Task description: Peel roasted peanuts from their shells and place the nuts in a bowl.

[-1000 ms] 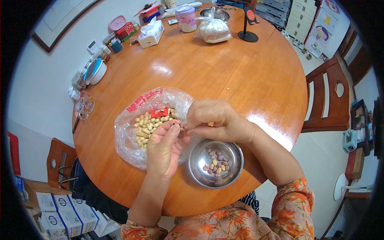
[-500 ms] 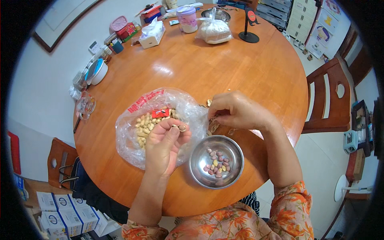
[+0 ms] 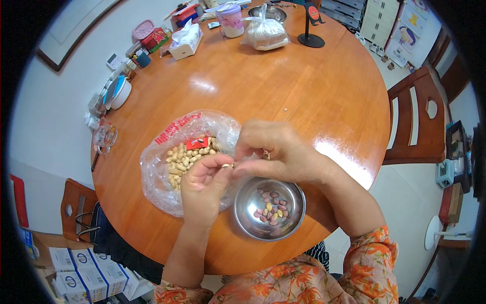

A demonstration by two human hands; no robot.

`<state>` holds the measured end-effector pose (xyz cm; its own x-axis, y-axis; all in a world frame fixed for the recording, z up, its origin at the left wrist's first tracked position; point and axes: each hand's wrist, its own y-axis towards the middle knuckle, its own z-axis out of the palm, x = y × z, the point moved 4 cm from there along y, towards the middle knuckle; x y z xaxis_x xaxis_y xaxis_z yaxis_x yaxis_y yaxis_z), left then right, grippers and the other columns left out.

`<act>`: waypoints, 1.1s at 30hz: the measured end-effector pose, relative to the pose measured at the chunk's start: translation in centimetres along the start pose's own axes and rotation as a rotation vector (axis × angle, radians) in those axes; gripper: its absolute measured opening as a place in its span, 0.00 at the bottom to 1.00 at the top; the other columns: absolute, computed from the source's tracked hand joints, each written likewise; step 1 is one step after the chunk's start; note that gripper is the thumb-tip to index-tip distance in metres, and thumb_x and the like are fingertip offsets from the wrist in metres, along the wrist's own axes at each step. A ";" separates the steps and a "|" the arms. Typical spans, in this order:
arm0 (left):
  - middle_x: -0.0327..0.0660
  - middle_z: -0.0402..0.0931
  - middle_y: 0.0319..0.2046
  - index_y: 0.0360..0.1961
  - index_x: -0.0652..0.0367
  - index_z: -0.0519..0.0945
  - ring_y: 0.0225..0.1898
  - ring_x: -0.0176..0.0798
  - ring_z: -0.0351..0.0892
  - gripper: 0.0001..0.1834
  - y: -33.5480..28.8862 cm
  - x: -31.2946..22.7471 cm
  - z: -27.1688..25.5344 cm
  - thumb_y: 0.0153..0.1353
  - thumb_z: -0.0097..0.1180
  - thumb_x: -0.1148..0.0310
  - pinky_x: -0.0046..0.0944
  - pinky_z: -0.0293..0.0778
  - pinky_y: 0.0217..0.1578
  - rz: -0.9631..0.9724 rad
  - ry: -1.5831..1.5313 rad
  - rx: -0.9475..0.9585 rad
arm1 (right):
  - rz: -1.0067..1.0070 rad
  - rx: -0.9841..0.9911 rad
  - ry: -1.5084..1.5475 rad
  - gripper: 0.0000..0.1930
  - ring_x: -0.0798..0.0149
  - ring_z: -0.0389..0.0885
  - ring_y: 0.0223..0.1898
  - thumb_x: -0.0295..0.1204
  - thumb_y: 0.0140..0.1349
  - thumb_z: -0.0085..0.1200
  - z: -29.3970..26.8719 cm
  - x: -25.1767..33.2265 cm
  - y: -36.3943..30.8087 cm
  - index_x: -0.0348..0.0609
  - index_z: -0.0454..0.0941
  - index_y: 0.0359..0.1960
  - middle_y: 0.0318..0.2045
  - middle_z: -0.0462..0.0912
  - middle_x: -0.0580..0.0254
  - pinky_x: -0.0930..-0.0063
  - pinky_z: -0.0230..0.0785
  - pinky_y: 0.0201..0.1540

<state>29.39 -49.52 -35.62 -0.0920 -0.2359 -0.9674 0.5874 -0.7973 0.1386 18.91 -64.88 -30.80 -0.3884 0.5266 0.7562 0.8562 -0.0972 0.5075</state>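
Note:
My left hand point(image 3: 202, 191) pinches a partly opened peanut point(image 3: 228, 165) between thumb and fingers. My right hand point(image 3: 281, 152) meets it there, thumb and forefinger closed against the same peanut. Beneath and left of the hands, a clear plastic bag point(image 3: 154, 190) with red print lies spread open, holding many unshelled peanuts point(image 3: 178, 164) and a small red packet point(image 3: 196, 144). Just below my right hand stands a round steel bowl point(image 3: 243, 223). Several reddish peanut kernels point(image 3: 272, 213), a few of them yellow, lie in it. A bit of shell point(image 3: 266, 154) shows beside my right fingers.
The round wooden table point(image 3: 243, 91) carries a tissue box point(image 3: 186, 45), a lidded cup point(image 3: 231, 25), a tied bag of white stuff point(image 3: 266, 38) and a black stand point(image 3: 311, 39) at the far side. A wooden chair point(image 3: 412, 126) stands at the right.
My right hand has moved left from the shells beside the bowl to the peanut in my left hand. The head view has shifted slightly.

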 end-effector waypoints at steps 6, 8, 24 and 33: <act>0.46 0.82 0.41 0.45 0.66 0.78 0.41 0.36 0.83 0.07 -0.1 -0.2 0.3 0.67 0.55 0.77 0.35 0.82 0.42 0.049 0.015 -0.046 | 0.026 -0.023 0.063 0.07 0.61 0.79 0.28 0.27 0.58 0.63 0.6 -0.4 -0.1 0.37 0.79 0.33 0.27 0.79 0.58 0.69 0.70 0.32; 0.45 0.83 0.40 0.45 0.65 0.78 0.40 0.36 0.84 0.07 0.0 -0.1 0.0 0.68 0.55 0.77 0.35 0.82 0.42 0.017 -0.009 -0.046 | 0.065 -0.016 0.128 0.05 0.64 0.80 0.30 0.24 0.59 0.61 0.8 -0.8 -0.2 0.36 0.79 0.35 0.29 0.81 0.58 0.71 0.72 0.34; 0.45 0.83 0.41 0.46 0.65 0.78 0.38 0.35 0.84 0.07 0.1 -0.1 -0.3 0.68 0.55 0.76 0.33 0.82 0.40 -0.016 -0.126 -0.041 | 0.146 0.034 0.213 0.07 0.71 0.80 0.39 0.22 0.59 0.64 1.1 -1.1 -0.1 0.38 0.80 0.38 0.34 0.81 0.65 0.76 0.72 0.41; 0.45 0.84 0.37 0.46 0.66 0.78 0.33 0.34 0.84 0.08 0.4 -0.5 0.1 0.66 0.57 0.77 0.30 0.82 0.35 -0.032 0.023 -0.082 | 0.132 0.057 0.061 0.09 0.70 0.79 0.37 0.24 0.57 0.66 1.0 -1.1 0.0 0.38 0.80 0.38 0.32 0.81 0.65 0.74 0.72 0.39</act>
<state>29.64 -49.77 -35.08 -0.0942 -0.1975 -0.9758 0.6486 -0.7557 0.0904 19.63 -64.60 -32.04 -0.2896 0.4598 0.8394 0.9184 -0.1136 0.3791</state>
